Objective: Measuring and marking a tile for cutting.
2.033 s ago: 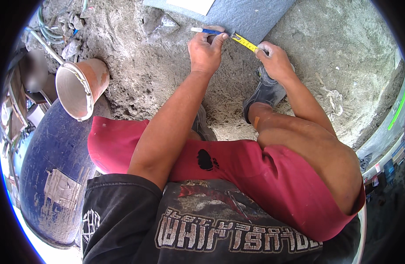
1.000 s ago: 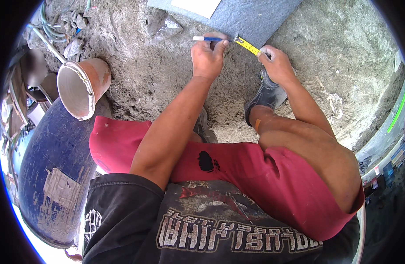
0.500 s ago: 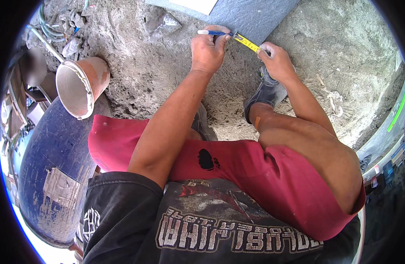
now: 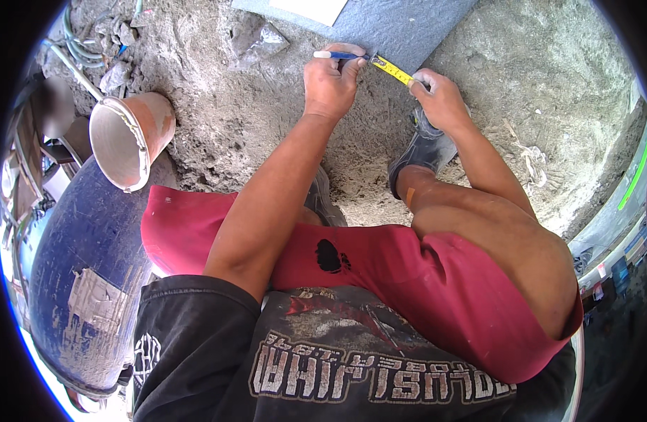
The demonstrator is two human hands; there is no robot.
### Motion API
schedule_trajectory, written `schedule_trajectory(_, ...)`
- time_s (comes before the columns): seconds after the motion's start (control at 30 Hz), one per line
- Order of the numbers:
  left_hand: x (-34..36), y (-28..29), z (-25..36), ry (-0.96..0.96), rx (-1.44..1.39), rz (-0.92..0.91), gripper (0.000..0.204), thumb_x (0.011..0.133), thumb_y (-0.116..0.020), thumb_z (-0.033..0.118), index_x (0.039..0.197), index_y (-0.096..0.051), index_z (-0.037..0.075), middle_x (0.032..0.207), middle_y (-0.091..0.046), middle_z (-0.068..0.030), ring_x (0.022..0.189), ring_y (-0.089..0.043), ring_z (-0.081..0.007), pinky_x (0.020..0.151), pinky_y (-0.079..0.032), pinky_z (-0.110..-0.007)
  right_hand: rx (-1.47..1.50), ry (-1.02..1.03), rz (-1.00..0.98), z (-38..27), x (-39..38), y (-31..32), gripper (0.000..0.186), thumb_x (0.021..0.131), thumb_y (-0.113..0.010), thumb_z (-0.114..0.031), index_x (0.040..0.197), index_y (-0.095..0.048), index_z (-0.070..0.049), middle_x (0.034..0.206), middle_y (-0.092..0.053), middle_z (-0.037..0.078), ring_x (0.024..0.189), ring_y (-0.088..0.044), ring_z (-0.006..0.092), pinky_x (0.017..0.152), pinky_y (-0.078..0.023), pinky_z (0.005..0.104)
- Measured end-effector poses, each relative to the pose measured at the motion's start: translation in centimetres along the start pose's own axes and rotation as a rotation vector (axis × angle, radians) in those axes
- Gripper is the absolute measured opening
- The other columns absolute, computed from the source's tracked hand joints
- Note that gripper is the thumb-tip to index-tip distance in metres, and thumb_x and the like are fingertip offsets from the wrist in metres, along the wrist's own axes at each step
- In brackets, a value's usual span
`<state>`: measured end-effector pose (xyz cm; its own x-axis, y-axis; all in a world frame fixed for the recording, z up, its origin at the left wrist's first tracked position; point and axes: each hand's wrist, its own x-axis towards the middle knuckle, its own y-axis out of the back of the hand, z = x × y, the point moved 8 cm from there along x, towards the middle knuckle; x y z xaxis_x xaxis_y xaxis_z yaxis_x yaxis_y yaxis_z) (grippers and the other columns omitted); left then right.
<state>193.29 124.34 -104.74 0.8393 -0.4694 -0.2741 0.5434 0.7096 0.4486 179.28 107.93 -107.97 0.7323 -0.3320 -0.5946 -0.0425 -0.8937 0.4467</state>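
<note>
A grey stone-like sheet [image 4: 415, 24] lies at the top, with a white square piece [image 4: 306, 10] on it. My left hand [image 4: 330, 83] is closed round a blue pen [image 4: 344, 55] with a white end, its point close to the metal tip of a yellow tape measure [image 4: 390, 68] over the sheet's lower edge. My right hand [image 4: 438, 98] grips the tape's other visible part, above my dark shoe [image 4: 423, 151]; the tape's case is hidden in that hand.
An orange-tan bucket [image 4: 158, 126] sits at the left by a blue plastic drum [image 4: 70, 239], with a pale pole and hoses [image 4: 84, 49] behind. Rough dusty concrete [image 4: 534, 56] lies around me; lumps of debris are at upper left. Clutter lines both rims.
My left hand and the pen moved down about a second ago and have since come back up toward the tape's tip. My right hand and the tape shifted slightly along with them.
</note>
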Motion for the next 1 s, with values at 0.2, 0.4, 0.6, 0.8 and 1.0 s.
schedule_trajectory(0.2, -1.2, 0.8, -2.8, 0.238, 0.028, -0.013, 0.006, 0.090, -0.069, 0.011, 0.091, -0.066, 0.006, 0.078, -0.068, -0.0070, 0.067, -0.062, -0.0168, 0.065, -0.051, -0.030, -0.033, -0.065, -0.055, 0.3, -0.1, -0.2, 0.023, 0.091, -0.061, -0.024, 0.098, -0.068, -0.003, 0.075, -0.065, 0.019, 0.071, -0.064, 0.0346, 0.068, -0.049, 0.0402)
schedule_trajectory(0.4, 2.5, 5.2, -4.2, 0.167, -0.369, 0.301, 0.007, 0.099, -0.054, 0.013, 0.097, -0.054, 0.007, 0.083, -0.062, -0.0060, 0.075, -0.060, -0.0141, 0.069, -0.051, -0.028, 0.067, -0.031, -0.075, 0.4, -1.0, 2.1, 0.023, 0.093, -0.061, -0.024, 0.099, -0.068, -0.003, 0.076, -0.066, 0.010, 0.066, -0.060, 0.0198, 0.065, -0.047, 0.0351)
schedule_trajectory(0.6, 4.9, 7.9, -5.7, 0.353, -0.309, 0.474, 0.021, 0.093, -0.063, 0.023, 0.099, -0.057, 0.003, 0.085, -0.061, -0.0060, 0.076, -0.056, -0.0146, 0.072, -0.049, -0.032, 0.214, -0.174, 0.211, 6.3, -1.1, 10.7, 0.025, 0.094, -0.061, -0.026, 0.103, -0.068, -0.004, 0.078, -0.066, 0.011, 0.069, -0.060, 0.0183, 0.066, -0.047, 0.0337)
schedule_trajectory(0.8, 5.2, 6.6, -6.1, 0.480, -0.137, 0.535, 0.042, 0.081, -0.081, 0.032, 0.097, -0.058, 0.001, 0.091, -0.061, -0.0074, 0.076, -0.057, -0.0172, 0.071, -0.048, -0.035, -0.554, -0.035, 0.524, 8.2, -2.7, 14.9, 0.021, 0.093, -0.060, -0.022, 0.102, -0.067, -0.005, 0.090, -0.068, 0.020, 0.085, -0.065, 0.0399, 0.074, -0.050, 0.0448)
schedule_trajectory(1.0, 5.8, 6.7, -6.3, 0.466, -0.041, 0.478, 0.039, 0.075, -0.083, 0.029, 0.095, -0.060, 0.003, 0.088, -0.064, -0.0098, 0.083, -0.062, -0.0244, 0.079, -0.049, -0.038, -0.698, -0.195, 0.473, 9.6, -2.7, 15.0, 0.019, 0.089, -0.063, -0.024, 0.100, -0.068, -0.009, 0.096, -0.067, 0.022, 0.092, -0.064, 0.0412, 0.078, -0.051, 0.0490)
